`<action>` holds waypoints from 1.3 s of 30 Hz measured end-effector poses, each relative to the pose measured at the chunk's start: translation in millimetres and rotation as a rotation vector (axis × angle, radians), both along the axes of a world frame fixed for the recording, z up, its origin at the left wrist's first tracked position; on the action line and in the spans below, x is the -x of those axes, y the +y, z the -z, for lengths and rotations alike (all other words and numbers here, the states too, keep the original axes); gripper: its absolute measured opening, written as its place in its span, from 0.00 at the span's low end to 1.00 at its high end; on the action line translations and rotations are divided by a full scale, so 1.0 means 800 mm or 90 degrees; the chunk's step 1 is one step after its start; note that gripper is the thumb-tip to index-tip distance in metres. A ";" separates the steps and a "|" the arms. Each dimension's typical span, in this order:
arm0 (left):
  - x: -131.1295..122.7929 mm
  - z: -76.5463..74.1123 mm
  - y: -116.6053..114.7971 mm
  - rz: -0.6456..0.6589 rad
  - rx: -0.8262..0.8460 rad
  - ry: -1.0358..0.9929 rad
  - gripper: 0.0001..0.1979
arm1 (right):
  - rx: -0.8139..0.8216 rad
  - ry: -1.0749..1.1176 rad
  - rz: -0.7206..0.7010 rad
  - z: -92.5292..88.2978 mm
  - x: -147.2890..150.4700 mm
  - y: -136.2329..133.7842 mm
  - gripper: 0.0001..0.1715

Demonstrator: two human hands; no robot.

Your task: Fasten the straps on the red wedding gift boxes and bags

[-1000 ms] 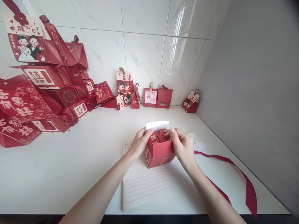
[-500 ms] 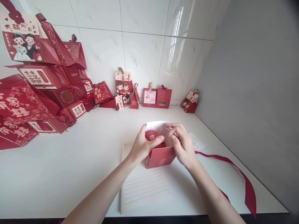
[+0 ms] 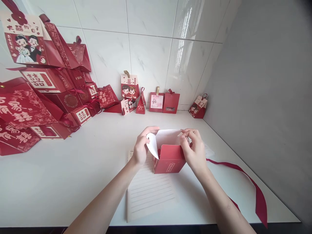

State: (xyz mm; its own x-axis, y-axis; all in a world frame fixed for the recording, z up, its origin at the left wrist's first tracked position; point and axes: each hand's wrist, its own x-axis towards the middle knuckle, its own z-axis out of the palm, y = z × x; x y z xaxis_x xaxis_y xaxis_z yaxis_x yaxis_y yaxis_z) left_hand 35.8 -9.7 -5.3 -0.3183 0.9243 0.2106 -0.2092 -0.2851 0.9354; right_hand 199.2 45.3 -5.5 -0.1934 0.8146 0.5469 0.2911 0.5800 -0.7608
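A red gift box (image 3: 169,165) stands in front of me, partly over the lined notepad, with its top open. Its front flap stands up, and the white inside of the back panel shows behind it. My left hand (image 3: 141,148) is closed on the rounded left flap (image 3: 152,145), thumb by a small slot and fingers behind, the flap bent outward. At the opposite side my right hand (image 3: 195,146) pinches the right flap, most of which the fingers cover. The box's contents are hidden from this angle.
The lined notepad (image 3: 151,198) lies under and before the box. A dark red ribbon (image 3: 243,172) runs down the right side of the table. Decorated red boxes (image 3: 36,79) are stacked at left; several smaller ones (image 3: 156,102) line the tiled wall. A grey wall bounds the right.
My left hand has left the rounded top of the left flap, which now tilts outward with its white side showing. The front flap has risen upright. My right hand has closed at the right flap.
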 end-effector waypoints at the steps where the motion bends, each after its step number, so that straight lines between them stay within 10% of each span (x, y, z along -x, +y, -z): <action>1: 0.000 0.000 0.000 0.006 -0.004 0.018 0.22 | -0.001 0.002 0.004 0.000 0.000 0.000 0.11; 12: 0.009 0.014 0.002 -0.019 -0.054 0.173 0.19 | 0.054 -0.087 -0.039 -0.013 -0.023 0.012 0.30; 17: 0.013 0.021 0.002 0.006 -0.087 0.237 0.19 | 0.095 -0.130 -0.029 0.001 -0.036 0.010 0.20; 21: 0.009 0.022 0.000 0.041 -0.104 0.253 0.18 | 0.144 -0.033 0.014 0.017 -0.018 -0.008 0.39; 30: 0.005 0.015 -0.003 -0.035 -0.181 0.263 0.04 | 0.137 0.078 -0.012 0.021 -0.009 -0.031 0.17; 39: 0.019 0.013 -0.001 0.075 -0.165 0.430 0.19 | -0.139 -0.182 0.053 0.021 -0.016 -0.041 0.20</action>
